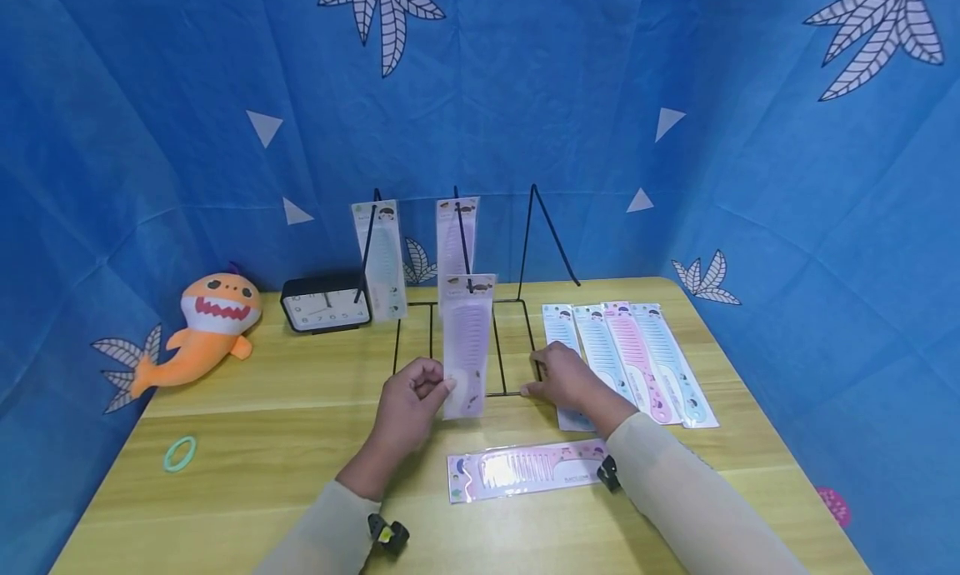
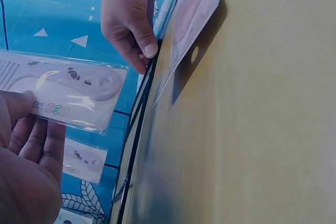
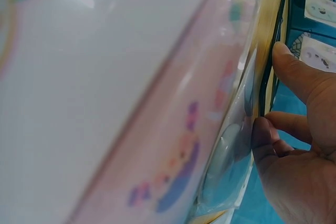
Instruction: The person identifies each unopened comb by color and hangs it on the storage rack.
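My left hand [image 1: 408, 402] pinches the lower left edge of a packaged purple comb [image 1: 468, 342], its thumb [image 2: 18, 103] on the front in the left wrist view. The top of that package is at the front end of the middle hook of a black wire display rack [image 1: 528, 323]. Behind it, on the same hook, hangs another packaged purple comb [image 1: 450, 233]. A packaged teal comb [image 1: 383, 262] hangs from the left hook, while the right hook is bare. My right hand [image 1: 572, 381] grips the rack's base wire at its front right corner, thumb and fingers around the wire [image 3: 266, 85].
Right of the rack lie several packaged combs in a row, blue [image 1: 600, 350] and pink [image 1: 637, 362]. A pink packaged comb [image 1: 517, 472] lies crosswise in front. At the left are a black clock [image 1: 324, 307], an orange shark plush [image 1: 210, 333] and a green ring [image 1: 179, 454].
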Available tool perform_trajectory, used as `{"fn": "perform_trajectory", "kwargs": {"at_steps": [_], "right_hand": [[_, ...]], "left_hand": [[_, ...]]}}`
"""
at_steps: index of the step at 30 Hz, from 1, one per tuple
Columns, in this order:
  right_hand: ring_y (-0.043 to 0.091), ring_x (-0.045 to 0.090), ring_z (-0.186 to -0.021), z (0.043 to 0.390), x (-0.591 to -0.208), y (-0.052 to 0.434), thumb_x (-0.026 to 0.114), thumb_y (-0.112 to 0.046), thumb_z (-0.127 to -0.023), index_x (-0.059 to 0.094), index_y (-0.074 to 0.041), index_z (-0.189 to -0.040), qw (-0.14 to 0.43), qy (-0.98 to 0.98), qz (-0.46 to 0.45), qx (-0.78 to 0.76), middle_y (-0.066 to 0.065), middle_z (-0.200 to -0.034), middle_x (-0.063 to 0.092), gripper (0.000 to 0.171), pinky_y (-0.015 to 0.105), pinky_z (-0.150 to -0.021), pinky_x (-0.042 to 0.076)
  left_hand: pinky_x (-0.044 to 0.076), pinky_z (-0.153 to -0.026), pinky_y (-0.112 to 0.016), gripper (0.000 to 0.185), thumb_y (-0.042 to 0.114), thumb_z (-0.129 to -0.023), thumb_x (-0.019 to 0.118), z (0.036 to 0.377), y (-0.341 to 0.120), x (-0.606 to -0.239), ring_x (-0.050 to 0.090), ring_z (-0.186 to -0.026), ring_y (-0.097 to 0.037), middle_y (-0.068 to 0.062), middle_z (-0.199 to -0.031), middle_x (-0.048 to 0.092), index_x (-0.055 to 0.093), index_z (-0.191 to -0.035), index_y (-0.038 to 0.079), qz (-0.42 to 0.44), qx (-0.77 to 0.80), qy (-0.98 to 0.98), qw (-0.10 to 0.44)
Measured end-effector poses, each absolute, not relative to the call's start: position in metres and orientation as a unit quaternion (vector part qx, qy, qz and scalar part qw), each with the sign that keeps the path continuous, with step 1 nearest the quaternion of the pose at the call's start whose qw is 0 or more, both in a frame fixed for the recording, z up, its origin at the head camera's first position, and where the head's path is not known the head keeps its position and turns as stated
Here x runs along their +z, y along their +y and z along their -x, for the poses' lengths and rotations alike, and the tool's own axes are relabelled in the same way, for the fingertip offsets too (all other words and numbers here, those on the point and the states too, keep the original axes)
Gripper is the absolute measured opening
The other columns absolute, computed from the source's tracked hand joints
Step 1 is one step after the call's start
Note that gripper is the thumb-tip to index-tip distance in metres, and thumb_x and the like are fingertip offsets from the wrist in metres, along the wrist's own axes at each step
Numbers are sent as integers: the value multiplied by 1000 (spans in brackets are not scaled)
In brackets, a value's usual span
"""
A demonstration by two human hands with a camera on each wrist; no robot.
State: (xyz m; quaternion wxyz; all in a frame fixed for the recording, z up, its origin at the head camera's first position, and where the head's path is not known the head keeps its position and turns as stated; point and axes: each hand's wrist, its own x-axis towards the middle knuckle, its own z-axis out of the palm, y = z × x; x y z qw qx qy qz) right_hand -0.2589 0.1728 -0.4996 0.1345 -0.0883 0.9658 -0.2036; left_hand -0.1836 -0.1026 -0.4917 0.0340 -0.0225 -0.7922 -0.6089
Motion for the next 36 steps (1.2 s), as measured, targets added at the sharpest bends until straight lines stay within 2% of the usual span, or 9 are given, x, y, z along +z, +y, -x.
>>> {"fn": "perform_trajectory", "kwargs": {"at_steps": [15, 21, 29, 33, 36], "right_hand": [[36, 58, -138, 258, -497, 174, 85, -36, -98, 55, -2, -158, 137, 966, 80, -205, 22, -149, 57, 75, 54, -123, 48], [40, 58, -140, 259, -499, 175, 86, -35, -96, 56, -1, -157, 136, 964, 87, -211, 23, -148, 58, 76, 55, -123, 48], [38, 58, -141, 259, -498, 173, 86, -37, -96, 56, -4, -158, 135, 967, 82, -202, 22, -149, 58, 76, 54, -123, 48], [38, 58, -141, 258, -497, 173, 86, -38, -96, 55, -3, -158, 134, 967, 81, -203, 22, -150, 58, 77, 54, -123, 48], [38, 59, -139, 257, -497, 174, 86, -37, -96, 56, -3, -158, 133, 967, 82, -203, 22, -149, 58, 77, 53, -122, 49]], "left_hand": [[66, -97, -36, 11, 12, -102, 77, 224, -103, -485, 75, -110, -23, -8, -111, 76, 70, -109, 9, 5, -610, -792, 23], [66, -98, -38, 11, 11, -103, 77, 239, -104, -481, 76, -113, -27, -11, -114, 78, 69, -109, 8, -2, -618, -786, 19], [66, -92, -33, 11, 11, -104, 75, 257, -105, -480, 74, -107, -24, -13, -110, 77, 68, -109, 5, 6, -627, -779, 23], [64, -93, -36, 11, 12, -105, 75, 269, -107, -480, 72, -105, -22, -12, -111, 77, 68, -110, 6, 4, -630, -776, 20], [63, -96, -43, 12, 13, -105, 75, 276, -108, -480, 70, -103, -21, -10, -110, 77, 67, -111, 6, 0, -634, -773, 12]]}}
